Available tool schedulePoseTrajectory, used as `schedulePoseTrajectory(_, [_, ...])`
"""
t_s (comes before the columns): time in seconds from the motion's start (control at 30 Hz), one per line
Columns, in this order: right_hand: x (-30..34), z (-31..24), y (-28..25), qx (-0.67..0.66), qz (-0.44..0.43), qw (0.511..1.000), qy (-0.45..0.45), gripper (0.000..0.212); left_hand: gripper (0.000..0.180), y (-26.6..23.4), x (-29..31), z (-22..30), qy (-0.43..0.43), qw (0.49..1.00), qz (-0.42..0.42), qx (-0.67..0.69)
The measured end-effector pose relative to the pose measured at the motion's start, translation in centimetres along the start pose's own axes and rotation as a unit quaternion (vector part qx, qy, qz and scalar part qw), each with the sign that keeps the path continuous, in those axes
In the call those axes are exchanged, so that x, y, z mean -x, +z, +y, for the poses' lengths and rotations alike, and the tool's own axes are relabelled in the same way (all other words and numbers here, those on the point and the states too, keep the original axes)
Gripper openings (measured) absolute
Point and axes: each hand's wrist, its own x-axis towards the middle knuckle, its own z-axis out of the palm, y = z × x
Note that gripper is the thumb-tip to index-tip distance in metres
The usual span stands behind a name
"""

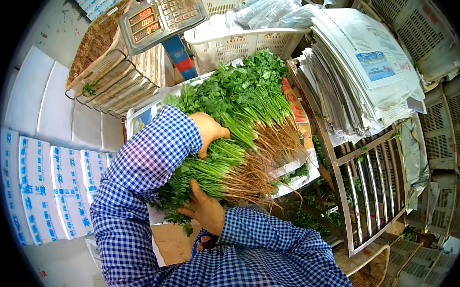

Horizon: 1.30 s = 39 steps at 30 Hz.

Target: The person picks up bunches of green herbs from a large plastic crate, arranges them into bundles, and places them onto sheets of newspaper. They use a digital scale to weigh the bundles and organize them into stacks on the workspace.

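A large pile of fresh coriander (238, 99), leafy green with long brown roots, lies on newspaper in front of me. The roots point right and toward me. My left hand (211, 133) reaches over from the left and curls down round the stems, some of its fingers hidden by the greens. At the near edge, my right hand (204, 210) touches the nearer part of the pile from below, its thumb raised against the stems and its fingers spread apart at the leaves. Newspaper (299, 180) shows under the roots.
A digital scale display (162, 19) stands on a post at the back left. Behind the coriander is a white crate (246, 46) with plastic bags. Stacked newspapers (365, 71) rest on the right by a metal rack (373, 188). White wrapped blocks (57, 187) line the left.
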Motion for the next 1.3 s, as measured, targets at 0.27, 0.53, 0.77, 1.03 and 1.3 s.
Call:
schedulePoseTrajectory(0.27, [-1.3,-2.8,2.6,-0.216,-0.157,0.963,0.045,0.094,0.051,-2.9,0.4,1.6,-0.016,0.997,-0.011,-0.079])
schedulePoseTrajectory(0.53, [-6.6,-1.2,-0.8,0.167,-0.153,0.973,-0.035,0.046,0.035,1.0,0.7,1.3,-0.069,0.980,0.141,-0.123])
schedulePoseTrajectory(0.77, [9.4,-13.6,-1.9,0.368,-0.118,0.921,0.055,0.034,0.044,-0.4,5.8,4.1,-0.093,0.951,0.280,-0.088])
schedulePoseTrajectory(1.03, [4.8,-17.2,-4.8,0.805,0.223,0.414,-0.362,0.017,0.037,3.4,-2.2,2.6,-0.176,0.872,0.454,0.049])
schedulePoseTrajectory(1.3, [5.7,-18.4,-4.4,0.656,0.249,0.559,-0.441,0.015,0.024,5.3,-3.3,2.6,-0.183,0.835,0.514,0.067])
